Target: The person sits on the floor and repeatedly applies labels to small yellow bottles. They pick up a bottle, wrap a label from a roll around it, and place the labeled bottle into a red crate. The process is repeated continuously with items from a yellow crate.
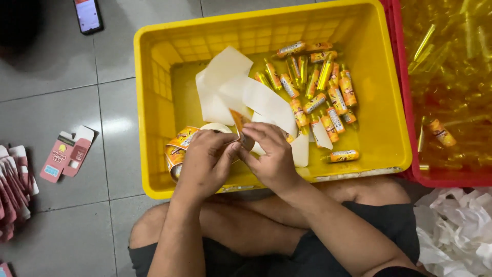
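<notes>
From the head camera, the person sits cross-legged on a grey tiled floor (77,215) with a yellow crate (154,102) pulled up against the knees. Both hands meet over the near edge of the crate. The left hand (205,161) is curled closed, its fingers pinching at a roll of orange-and-yellow labels (179,146) that rests in the near left corner of the crate, partly under the hand. The right hand (270,154) is closed too, thumb and fingers gripping a small bottle (240,125) with an orange label — only its upper part shows above the fingers, touching the left hand's fingertips.

Strips of white backing paper (241,92) trail up from the hands across the crate floor, curling over one another. Beyond them lies a heap of small labelled bottles (318,87) — yellow-green with orange labels — piled toward the far right of the crate, with one lying apart near the right front wall.

Just right of the yellow crate stands a red crate (405,102) filled with unlabelled yellow bottles (451,66). Crumpled white paper (456,231) sits at the lower right. On the floor to the left lie a flattened pink carton (66,154), a stack of more pink cartons (13,190) at the edge, and a phone (88,15) at the top.
</notes>
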